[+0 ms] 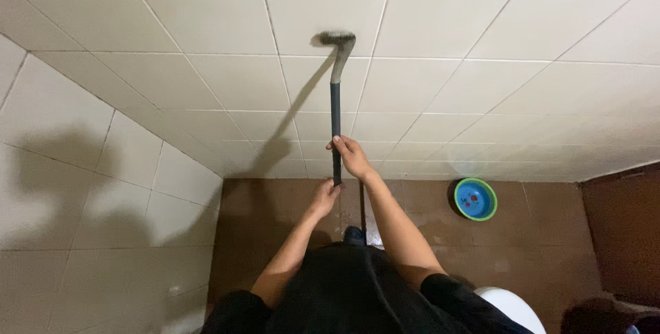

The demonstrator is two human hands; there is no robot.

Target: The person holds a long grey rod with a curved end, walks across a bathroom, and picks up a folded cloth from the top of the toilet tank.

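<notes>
Long-handled brush (pixel 336 93) mid-scrub on the tiled wall (pixel 206 80), right hand (pixel 352 157) and left hand (pixel 326 196) both clamped round the handle; next stroke likely needs firm pressure.

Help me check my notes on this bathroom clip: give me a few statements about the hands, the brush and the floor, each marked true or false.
1. Both hands grip the long-handled brush. True: the right hand sits higher on the handle, the left hand at its lower end.
2. The brush head rests on the brown floor. False: it presses against the tiled wall, high up.
3. A blue bowl with a green rim stands on the floor by the wall. True.
4. The bowl is to the person's left. False: it is to their right.
5. The wall tiles are dark brown. False: they are pale cream.
</notes>
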